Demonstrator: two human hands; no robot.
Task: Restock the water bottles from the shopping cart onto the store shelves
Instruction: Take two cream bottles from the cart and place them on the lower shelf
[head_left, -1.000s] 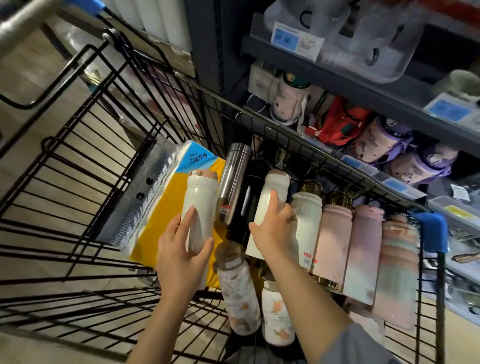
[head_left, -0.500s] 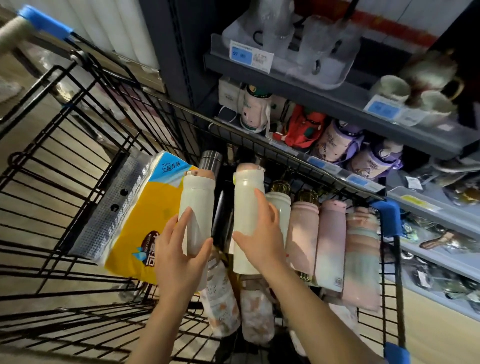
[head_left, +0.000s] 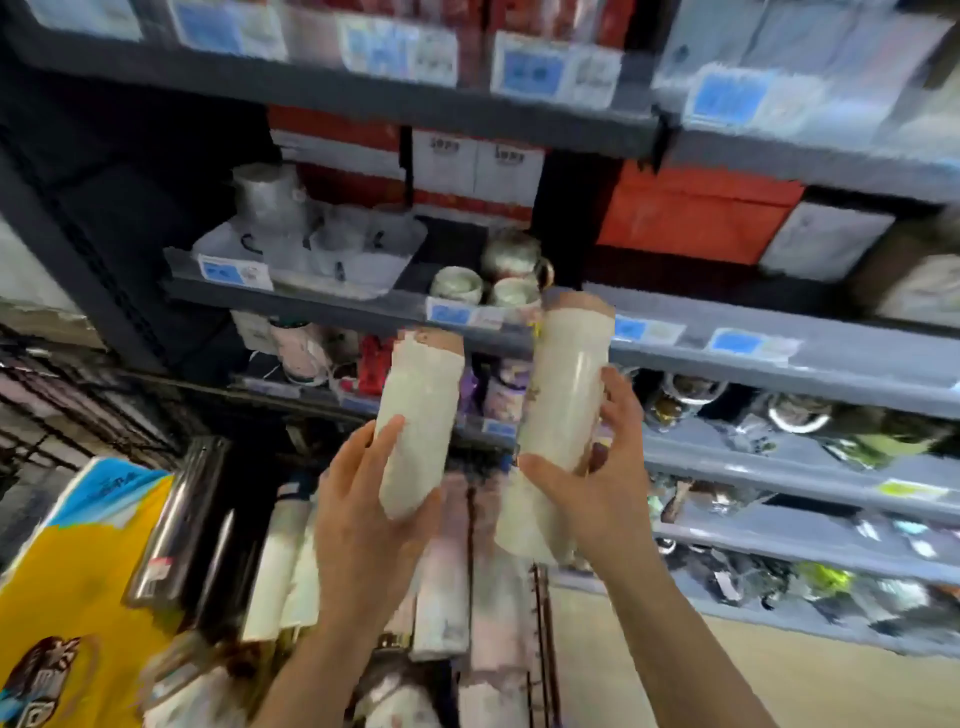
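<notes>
My left hand (head_left: 363, 519) grips a white water bottle (head_left: 418, 415) with a pinkish cap, held upright above the cart. My right hand (head_left: 597, 483) grips a second white bottle (head_left: 563, 395) of the same kind, raised a little higher, its cap level with a shelf edge. Both bottles are in the air in front of the grey store shelves (head_left: 779, 364). Below them, several white and pink bottles (head_left: 441, 587) and a steel flask (head_left: 179, 519) still lie in the shopping cart (head_left: 78, 415). The picture is blurred by motion.
A yellow and blue tissue pack (head_left: 78, 571) fills the cart's left side. The shelves hold mugs (head_left: 483, 286), glass cups (head_left: 322, 244), red and white boxes (head_left: 696, 213) and small bottles. Blue price tags (head_left: 732, 343) line the shelf edges.
Both hands have lifted their white bottles up out of the cart to shelf height. The view has swung up from the cart to the shelves.
</notes>
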